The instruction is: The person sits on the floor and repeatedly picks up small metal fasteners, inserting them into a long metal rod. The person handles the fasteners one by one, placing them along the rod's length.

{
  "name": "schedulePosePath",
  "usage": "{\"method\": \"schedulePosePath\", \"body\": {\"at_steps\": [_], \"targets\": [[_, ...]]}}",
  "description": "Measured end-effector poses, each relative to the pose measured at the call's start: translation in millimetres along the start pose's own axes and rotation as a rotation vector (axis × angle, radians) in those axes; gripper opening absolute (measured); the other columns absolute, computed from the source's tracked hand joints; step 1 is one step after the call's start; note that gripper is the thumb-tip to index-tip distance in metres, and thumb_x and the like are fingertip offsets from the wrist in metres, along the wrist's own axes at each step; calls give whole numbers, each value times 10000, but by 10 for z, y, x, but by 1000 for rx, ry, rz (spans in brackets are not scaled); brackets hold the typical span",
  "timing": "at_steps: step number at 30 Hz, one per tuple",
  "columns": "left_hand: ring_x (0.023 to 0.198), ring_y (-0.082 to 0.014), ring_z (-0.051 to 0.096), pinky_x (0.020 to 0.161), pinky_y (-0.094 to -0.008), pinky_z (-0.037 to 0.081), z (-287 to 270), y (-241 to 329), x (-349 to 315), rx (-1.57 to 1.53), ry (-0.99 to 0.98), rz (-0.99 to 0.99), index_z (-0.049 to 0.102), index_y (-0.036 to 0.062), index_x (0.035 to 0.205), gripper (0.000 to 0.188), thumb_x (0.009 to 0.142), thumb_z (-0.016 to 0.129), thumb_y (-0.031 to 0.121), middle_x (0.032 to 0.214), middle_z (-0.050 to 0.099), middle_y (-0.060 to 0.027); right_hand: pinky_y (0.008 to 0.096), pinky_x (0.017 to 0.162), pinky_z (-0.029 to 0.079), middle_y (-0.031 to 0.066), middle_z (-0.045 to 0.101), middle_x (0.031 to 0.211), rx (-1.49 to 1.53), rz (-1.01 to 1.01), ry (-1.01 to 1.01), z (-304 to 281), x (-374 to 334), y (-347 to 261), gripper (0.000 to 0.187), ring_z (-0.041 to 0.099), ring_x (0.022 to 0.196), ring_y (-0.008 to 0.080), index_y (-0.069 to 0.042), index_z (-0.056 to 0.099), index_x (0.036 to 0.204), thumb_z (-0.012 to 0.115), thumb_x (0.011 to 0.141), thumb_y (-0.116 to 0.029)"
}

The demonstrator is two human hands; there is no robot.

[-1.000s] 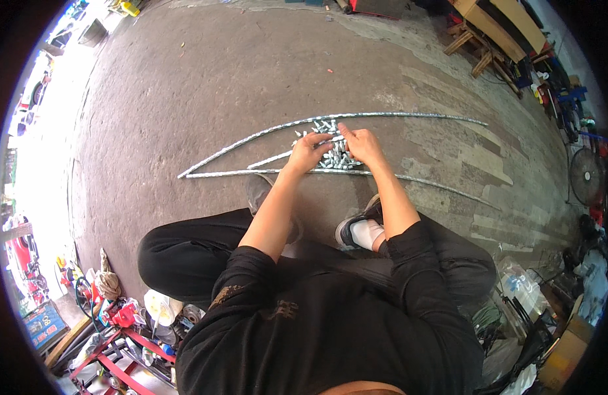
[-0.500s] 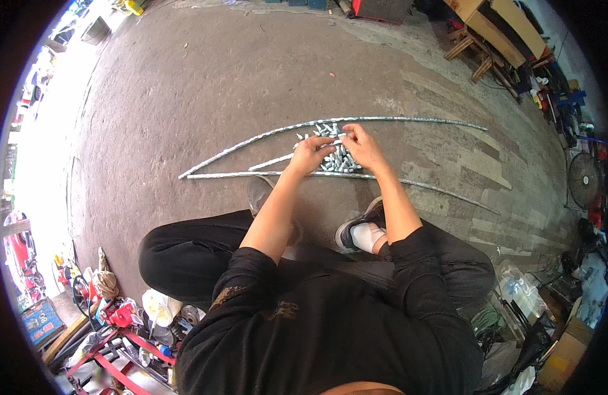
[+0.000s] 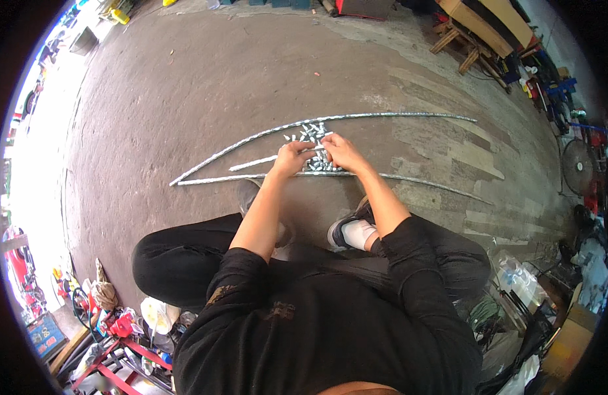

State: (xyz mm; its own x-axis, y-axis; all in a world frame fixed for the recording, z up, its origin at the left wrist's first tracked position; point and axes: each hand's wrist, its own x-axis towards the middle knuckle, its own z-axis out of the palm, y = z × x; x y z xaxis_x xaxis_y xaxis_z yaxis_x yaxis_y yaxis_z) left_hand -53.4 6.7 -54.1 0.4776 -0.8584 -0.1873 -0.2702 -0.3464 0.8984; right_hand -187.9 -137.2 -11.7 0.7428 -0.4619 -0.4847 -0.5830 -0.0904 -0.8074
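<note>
On the concrete floor lies a loose pile of small silvery metal cylindrical pieces (image 3: 321, 162), with both hands low over it. My left hand (image 3: 292, 160) is closed, its fingertips pinching the right end of a short strand (image 3: 253, 162) made of similar pieces set end to end. Close beside it, my right hand (image 3: 343, 155) is closed too, thumb and finger pinching a small metal piece near the strand's end. The fingers partly hide how the pieces meet. A long far strand (image 3: 383, 115) curves beyond the pile, and a long near strand (image 3: 218, 180) runs along its near side.
My shoe (image 3: 346, 234) and crossed legs are just behind the near strand. Tools and red-framed clutter (image 3: 123, 329) lie at left; plastic bags (image 3: 518, 283) and a cardboard box (image 3: 570, 339) at right. A fan (image 3: 578, 164) and a wooden stand (image 3: 468, 59) are farther off.
The whole view has shifted slightly, so floor, strands and hands appear a little farther left. Both hands stay together over the pile, with only small finger movement.
</note>
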Motion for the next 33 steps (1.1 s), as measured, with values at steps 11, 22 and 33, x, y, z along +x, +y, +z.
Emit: {"method": "schedulePosePath", "body": {"at_steps": [11,22,33], "targets": [[934,-265,641,835,-357,489,-14,86,-24,139,-36,-15,703,94,1082,325,790,729,233,1006,671,-154,355,724,504,112,638,830,107,-25,160,256,194,389,370,632,806,214,-15,596,1106,551,934,-338],[883,-269,656,798,-364,498,-2,-64,-60,135,-51,-52,709,101,1065,319,777,740,234,965,688,-160,296,557,464,75,595,753,185,199,-8,232,71,157,402,570,634,125,-3,542,1144,573,925,-339],[881,-243,660,794,-345,500,4,-79,-89,144,-60,-43,710,89,1070,333,771,743,232,959,695,-145,263,458,418,41,582,630,262,150,69,308,25,217,435,545,508,108,-23,615,990,515,956,-446]]}}
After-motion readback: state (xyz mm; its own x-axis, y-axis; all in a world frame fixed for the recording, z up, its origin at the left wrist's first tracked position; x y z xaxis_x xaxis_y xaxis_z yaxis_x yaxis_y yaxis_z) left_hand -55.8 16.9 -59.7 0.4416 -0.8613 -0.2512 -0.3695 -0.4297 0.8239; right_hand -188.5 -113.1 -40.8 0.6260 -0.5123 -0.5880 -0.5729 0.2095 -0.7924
